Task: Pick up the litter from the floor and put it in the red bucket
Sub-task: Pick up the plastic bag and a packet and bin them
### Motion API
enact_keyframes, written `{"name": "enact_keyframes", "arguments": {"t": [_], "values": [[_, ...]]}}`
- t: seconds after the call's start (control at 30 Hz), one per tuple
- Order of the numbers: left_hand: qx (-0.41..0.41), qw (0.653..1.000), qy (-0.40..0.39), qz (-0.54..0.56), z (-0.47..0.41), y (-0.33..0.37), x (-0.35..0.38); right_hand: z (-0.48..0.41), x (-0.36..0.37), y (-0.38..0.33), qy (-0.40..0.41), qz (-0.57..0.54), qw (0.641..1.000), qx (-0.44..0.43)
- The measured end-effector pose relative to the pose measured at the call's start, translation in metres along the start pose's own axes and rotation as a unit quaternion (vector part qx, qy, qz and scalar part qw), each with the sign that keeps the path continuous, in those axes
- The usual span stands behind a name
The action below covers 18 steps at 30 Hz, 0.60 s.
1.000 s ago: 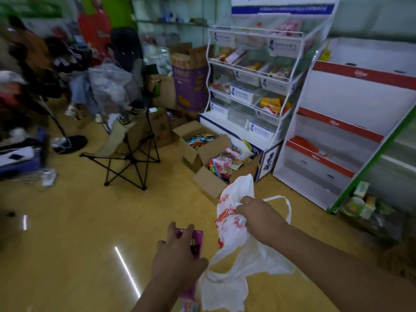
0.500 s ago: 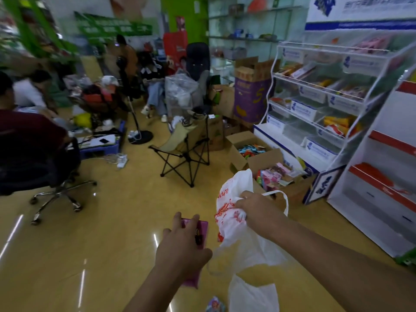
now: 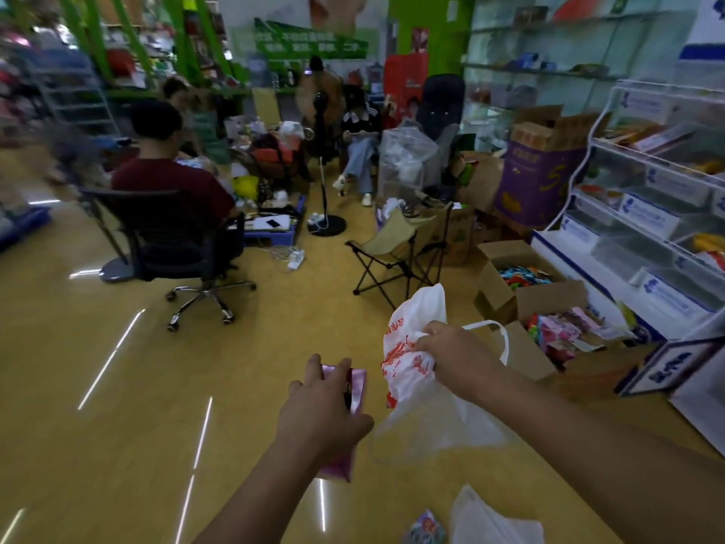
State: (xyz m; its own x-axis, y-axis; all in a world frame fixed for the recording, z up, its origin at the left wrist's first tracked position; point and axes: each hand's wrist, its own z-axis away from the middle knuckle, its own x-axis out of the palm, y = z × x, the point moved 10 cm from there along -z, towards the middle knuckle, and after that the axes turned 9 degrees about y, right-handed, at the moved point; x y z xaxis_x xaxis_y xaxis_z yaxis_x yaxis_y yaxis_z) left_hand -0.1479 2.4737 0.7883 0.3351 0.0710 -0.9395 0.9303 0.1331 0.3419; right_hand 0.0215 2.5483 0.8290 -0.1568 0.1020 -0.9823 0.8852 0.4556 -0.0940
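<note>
At the far left, a person in a dark red shirt point(image 3: 172, 186) sits in a black mesh office chair on castors point(image 3: 176, 245), back to the camera, on the glossy yellow-tan floor point(image 3: 98, 426). Behind the chair a black pedestal fan point(image 3: 323, 159) stands upright on its round base, and beyond it another person sits holding a phone. Nearer the middle stands a folding camp chair with a tan fabric seat and black legs point(image 3: 400, 249).

In the foreground the left hand point(image 3: 317, 414) is clenched on a flat pink rectangular packet point(image 3: 355, 402), its grip wrapped around the packet's middle so that pink shows above and below the fingers. Just to the right, the right hand point(image 3: 459, 357) grasps a thin white plastic carrier bag printed in red point(image 3: 412, 367), bunched near its top; the rest of the bag hangs loose below the hand, clear of the floor, and one white handle loops out behind the wrist. The two hands are near each other but apart.

On the floor at the bottom edge lie a small colourful wrapper point(image 3: 425, 528) and, just beside it, a second crumpled white plastic bag point(image 3: 490, 520).

Further right, open brown cardboard boxes of bright packets point(image 3: 525, 292) sit against a white wire display rack point(image 3: 647, 214).
</note>
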Motion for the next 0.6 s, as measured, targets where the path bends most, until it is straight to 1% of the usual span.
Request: {"name": "enact_keyframes", "arguments": {"t": [0.2,0.37,0.6], "values": [[-0.054,0.998,0.022,0.002,0.019,-0.091,-0.049,-0.03,0.005,-0.096,-0.001,0.004,0.998,-0.059],[-0.1,0.994,0.045,0.006,0.039,-0.166,-0.087,-0.052,0.009,-0.176,0.003,-0.022,0.995,-0.102],[-0.152,0.986,0.064,0.005,0.07,-0.253,-0.123,-0.073,0.016,-0.28,-0.003,-0.017,0.987,-0.157]]}}
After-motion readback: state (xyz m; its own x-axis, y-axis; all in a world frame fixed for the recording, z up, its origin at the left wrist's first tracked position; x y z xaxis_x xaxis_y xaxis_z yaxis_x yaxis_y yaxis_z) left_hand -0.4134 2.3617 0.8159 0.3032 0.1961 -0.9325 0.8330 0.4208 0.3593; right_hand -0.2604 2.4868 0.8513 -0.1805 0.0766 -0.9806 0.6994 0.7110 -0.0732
